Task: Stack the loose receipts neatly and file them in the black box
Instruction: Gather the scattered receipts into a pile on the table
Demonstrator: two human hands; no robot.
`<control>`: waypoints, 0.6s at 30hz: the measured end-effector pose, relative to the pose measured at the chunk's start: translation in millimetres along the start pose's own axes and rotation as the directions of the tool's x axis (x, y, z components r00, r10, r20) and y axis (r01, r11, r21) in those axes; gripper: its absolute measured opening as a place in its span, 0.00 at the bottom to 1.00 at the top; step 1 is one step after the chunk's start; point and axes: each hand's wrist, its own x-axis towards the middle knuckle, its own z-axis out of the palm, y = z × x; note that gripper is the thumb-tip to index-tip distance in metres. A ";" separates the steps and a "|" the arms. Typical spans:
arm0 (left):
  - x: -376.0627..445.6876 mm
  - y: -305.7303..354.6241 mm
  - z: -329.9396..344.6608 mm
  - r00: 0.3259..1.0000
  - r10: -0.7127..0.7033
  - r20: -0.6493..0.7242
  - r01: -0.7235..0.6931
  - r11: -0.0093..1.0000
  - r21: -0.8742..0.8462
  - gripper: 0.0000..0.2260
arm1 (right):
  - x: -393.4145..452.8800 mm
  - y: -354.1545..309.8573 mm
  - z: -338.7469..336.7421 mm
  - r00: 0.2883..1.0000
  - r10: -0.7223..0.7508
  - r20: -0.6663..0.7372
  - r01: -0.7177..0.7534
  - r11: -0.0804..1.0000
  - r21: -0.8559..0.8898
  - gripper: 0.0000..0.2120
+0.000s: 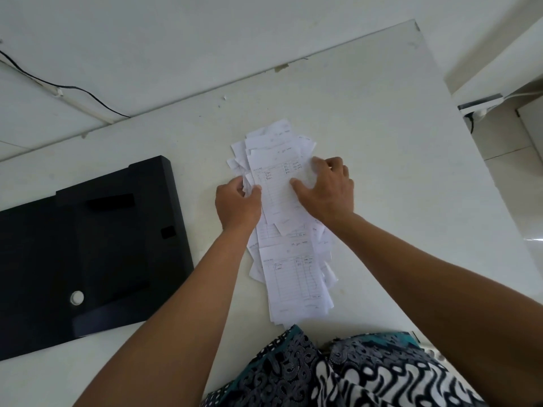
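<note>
Hands at the far half of the paper pile. Left hand (pixel 237 204) is curled narrow, thumb and fingers pinching the left edges of several slips. Right hand (pixel 326 189) is spread wide and flat, palm down, pressing the top sheet from its right side; it grips nothing.

Receipts (pixel 286 218) lie in one long, loose drift on the white table (pixel 411 177), running from near the table's middle back to the near edge, just in front of the person's patterned clothing (pixel 338 374). Corners stick out at many angles at the far end; the near end is overlapped but skewed. Edges are not squared anywhere.

Black box (pixel 88 254) sits on the table to the left, just beside the pile but not touching it. Its lid looks closed, with a round pale fitting near the front; no paper is in or on it that can be seen.

Progress, as judged: early. The slips are gathered into one heap, but the squaring-up is only beginning and filing is not yet started. Left to do: collect both halves, tap the edges flush, open the box, insert.

Writing: the sheets are ruled forms with columns and handwritten entries. A printed header sits at the upper left of two forms, too small to read. No brand is legible on the box.

A thin black cable (pixel 58 85) runs along the wall, well apart.
</note>
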 end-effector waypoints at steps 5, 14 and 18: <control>-21.8 -3.7 -10.3 1.000 -0.022 0.004 0.022 0.995 -0.095 0.27 | -17.8 1.5 -6.2 1.000 0.023 -0.010 -0.022 0.994 0.109 0.35; -102.7 -59.1 -2.0 0.991 -0.097 -0.095 0.098 0.995 0.004 0.06 | -131.1 45.9 0.7 0.994 0.112 -0.009 -0.112 0.994 0.013 0.26; -111.4 -61.3 1.2 0.991 -0.131 -0.036 0.129 0.990 -0.056 0.08 | -152.5 38.7 10.7 0.996 0.068 0.050 -0.068 0.998 -0.005 0.25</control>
